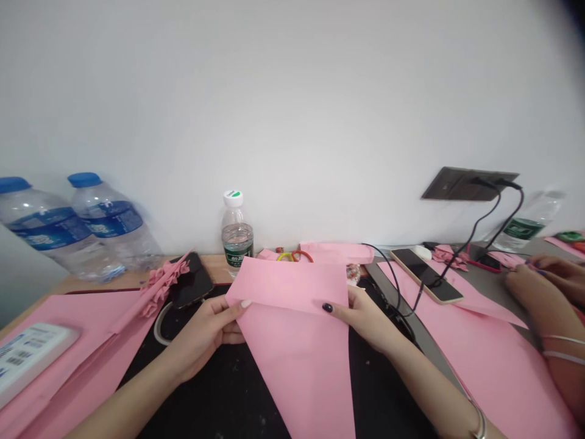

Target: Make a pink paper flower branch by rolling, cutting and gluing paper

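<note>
A large pink paper [301, 366] is held up in front of me, with a crease or overlapping layer across its upper part. My left hand [219, 320] pinches its left edge, thumb on the front and fingers behind. At the right edge my right hand [359, 311] grips it the same way, its dark-nailed thumb on the front. The paper narrows toward the bottom of the view. Beneath it lies a black mat [205, 390].
Bottles [237, 238] stand by the wall. Left are a black phone [189, 283], crinkled pink paper [159, 283] and a white box [31, 353]. Scissors [295, 256] lie behind. Right are another phone [427, 274], cables [397, 280], pink sheets [493, 366] and another person's hands [534, 286].
</note>
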`<state>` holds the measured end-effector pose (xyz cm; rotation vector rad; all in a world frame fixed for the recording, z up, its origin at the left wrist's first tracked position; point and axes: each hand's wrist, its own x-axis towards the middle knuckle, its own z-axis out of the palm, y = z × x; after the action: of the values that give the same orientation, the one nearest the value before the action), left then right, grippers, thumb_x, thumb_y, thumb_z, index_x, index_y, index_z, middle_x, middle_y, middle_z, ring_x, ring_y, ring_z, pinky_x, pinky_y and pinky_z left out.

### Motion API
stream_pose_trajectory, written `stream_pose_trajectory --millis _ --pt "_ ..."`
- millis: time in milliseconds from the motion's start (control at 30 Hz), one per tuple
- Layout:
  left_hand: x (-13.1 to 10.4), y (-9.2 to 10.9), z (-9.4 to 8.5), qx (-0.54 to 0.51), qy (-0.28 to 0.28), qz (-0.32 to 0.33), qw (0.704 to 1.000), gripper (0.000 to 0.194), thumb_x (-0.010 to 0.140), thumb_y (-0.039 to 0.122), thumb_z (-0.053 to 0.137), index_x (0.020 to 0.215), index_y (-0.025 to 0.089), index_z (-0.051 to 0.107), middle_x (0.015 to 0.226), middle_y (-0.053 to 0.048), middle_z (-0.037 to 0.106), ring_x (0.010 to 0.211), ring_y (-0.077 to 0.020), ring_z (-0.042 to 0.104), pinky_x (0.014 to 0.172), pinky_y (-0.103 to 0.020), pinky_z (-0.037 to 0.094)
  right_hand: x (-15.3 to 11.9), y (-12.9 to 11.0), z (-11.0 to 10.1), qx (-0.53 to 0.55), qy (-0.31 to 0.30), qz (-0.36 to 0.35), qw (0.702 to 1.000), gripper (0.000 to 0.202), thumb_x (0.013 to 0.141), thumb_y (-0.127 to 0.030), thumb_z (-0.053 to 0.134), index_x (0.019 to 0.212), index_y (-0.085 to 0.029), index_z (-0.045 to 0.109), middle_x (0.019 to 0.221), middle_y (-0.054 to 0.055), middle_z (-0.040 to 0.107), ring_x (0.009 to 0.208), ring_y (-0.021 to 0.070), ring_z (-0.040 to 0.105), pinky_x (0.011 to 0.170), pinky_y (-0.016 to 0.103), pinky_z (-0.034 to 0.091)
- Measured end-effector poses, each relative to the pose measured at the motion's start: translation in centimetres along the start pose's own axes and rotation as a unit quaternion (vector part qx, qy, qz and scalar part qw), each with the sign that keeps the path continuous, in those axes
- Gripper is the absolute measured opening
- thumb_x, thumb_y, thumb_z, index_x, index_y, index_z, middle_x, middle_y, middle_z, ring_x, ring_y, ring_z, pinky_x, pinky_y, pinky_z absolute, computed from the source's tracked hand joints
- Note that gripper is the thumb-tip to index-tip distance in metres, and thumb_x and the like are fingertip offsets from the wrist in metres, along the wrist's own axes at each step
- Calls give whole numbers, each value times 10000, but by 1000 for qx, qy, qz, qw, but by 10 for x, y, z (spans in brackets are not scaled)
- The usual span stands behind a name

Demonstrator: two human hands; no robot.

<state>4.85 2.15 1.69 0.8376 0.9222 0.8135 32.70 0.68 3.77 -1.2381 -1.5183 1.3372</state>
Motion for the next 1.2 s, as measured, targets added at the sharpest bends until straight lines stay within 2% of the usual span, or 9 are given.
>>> stream_pose_trajectory --millis 100,167,367,533,667,800,1067,1200 --pt "1 -8 0 -6 5 9 1000 188 820 328 686 750 156 659 714 -13 731 652 -154 684 656 -276 561 -3 3 5 85 -27 32 996 371 797 -365 670 1113 -174 634 1054 83 694 971 255 651 806 364 526" --pt "1 -12 1 -10 7 9 1000 200 818 327 688 726 154 653 699 -12 727 643 -152 680 653 -276 560 -4 5 6 97 -23 47 994 370 806 -357 662 1122 -169 631 1045 89 699 955 256 661 795 370 535" --pt "0 -9 -2 11 -24 -21 999 193 797 345 700 800 152 692 754 -39 740 692 -191 695 682 -321 565 -2 7 0 30 12 62 998 292 799 -366 657 998 -152 672 967 94 713 844 262 685 680 353 561" --pt "2 -7 -10 105 -32 -28 994 269 727 382 753 867 154 735 784 -51 740 682 -165 668 596 -222 529 1 13 -5 -11 5 67 998 273 779 -378 672 923 -146 681 880 75 715 757 234 676 605 309 541" --pt "5 -15 -17 127 -22 -18 992 276 720 396 753 866 162 754 756 -42 740 637 -144 646 572 -197 511 0 19 -5 -15 -29 52 998 256 753 -338 699 924 -147 690 911 64 711 812 226 660 666 304 528" --pt "6 -19 -21 151 -26 -19 988 237 741 374 739 859 169 758 733 -37 751 625 -145 662 562 -190 512 -4 26 -6 -17 -70 36 997 250 810 -356 643 936 -147 696 926 65 708 814 216 653 679 304 521" --pt "4 -17 -27 208 -19 -22 978 218 749 375 720 675 174 759 589 -49 738 545 -196 686 531 -244 530 -4 34 -11 -8 -52 27 998 300 830 -414 612 953 -165 725 845 61 718 738 205 654 620 297 515" --pt "4 -13 -30 183 -10 -4 983 163 697 329 761 758 180 785 615 -52 741 519 -195 670 509 -254 523 -5 28 -11 22 -33 33 999 202 731 -357 722 858 -208 770 796 51 730 717 189 654 629 280 505"
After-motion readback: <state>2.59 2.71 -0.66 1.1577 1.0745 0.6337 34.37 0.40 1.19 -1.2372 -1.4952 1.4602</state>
